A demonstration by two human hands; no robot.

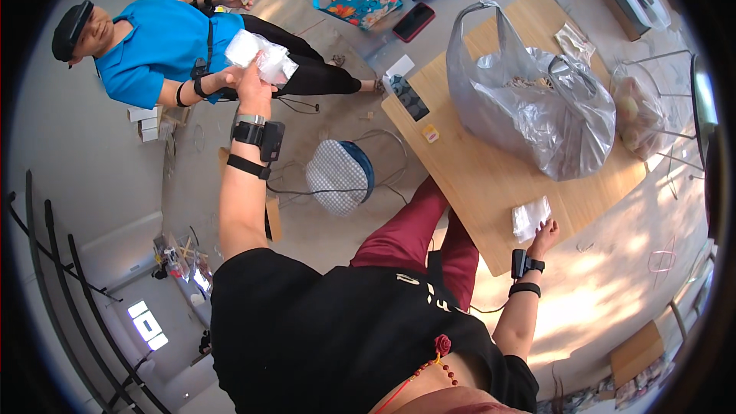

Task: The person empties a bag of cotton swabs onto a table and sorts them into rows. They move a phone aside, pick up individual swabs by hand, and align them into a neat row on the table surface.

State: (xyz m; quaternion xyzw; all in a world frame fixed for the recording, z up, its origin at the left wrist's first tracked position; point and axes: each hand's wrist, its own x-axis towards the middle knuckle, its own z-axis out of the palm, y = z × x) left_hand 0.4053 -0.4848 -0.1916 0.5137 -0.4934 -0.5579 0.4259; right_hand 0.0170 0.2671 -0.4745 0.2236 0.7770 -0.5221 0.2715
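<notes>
Jutting beyond the left grip, the white bundle is clamped at its near edge.

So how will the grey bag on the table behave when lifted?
The grey bag will probably sag: its film looks thin and wrinkled. Possibly heavy, judging by its bulge. Brownish contents could spill; they show through its open top.

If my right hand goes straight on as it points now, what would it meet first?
Your right hand would probably meet the white packet just ahead; whether they touch now, I cannot tell.
</notes>
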